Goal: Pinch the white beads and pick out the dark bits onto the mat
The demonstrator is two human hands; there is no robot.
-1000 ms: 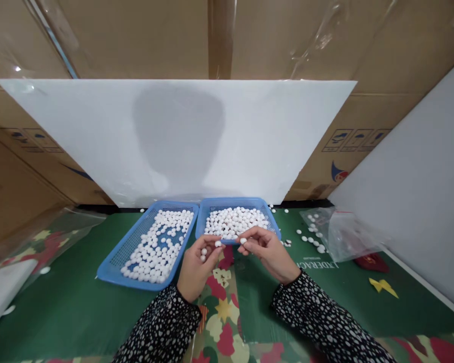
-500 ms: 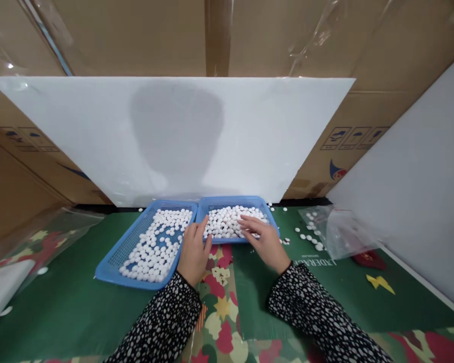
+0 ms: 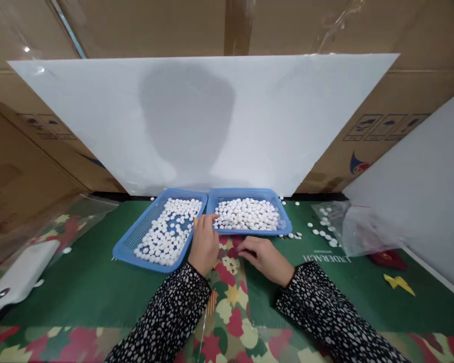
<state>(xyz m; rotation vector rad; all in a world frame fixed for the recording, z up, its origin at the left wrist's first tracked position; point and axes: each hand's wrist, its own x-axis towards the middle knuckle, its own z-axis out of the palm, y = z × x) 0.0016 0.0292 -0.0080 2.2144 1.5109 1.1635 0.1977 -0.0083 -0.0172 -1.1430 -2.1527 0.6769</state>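
Two blue mesh trays stand side by side at the back of the green mat. The left tray (image 3: 136, 242) holds scattered white round pieces (image 3: 166, 234); the right tray (image 3: 284, 222) holds a denser heap of white pieces (image 3: 247, 214). My left hand (image 3: 204, 244) lies back-up, its fingertips at the right tray's front left corner, between the trays. My right hand (image 3: 265, 258) rests on the mat just in front of the right tray, fingers curled down and pointing left. Both palms are hidden, so I cannot tell whether either hand holds pieces.
A clear plastic bag (image 3: 359, 229) lies right of the trays, with loose white pieces (image 3: 321, 233) beside it. A white board (image 3: 212, 126) leans on cardboard boxes behind. A white object (image 3: 18, 275) sits at the left edge; a yellow scrap (image 3: 399, 283) lies at the right.
Both hands, which held pieces before the right tray, reached into it. My right hand has since drawn back onto the mat and my left hand to the tray's corner. The camera shifted slightly.
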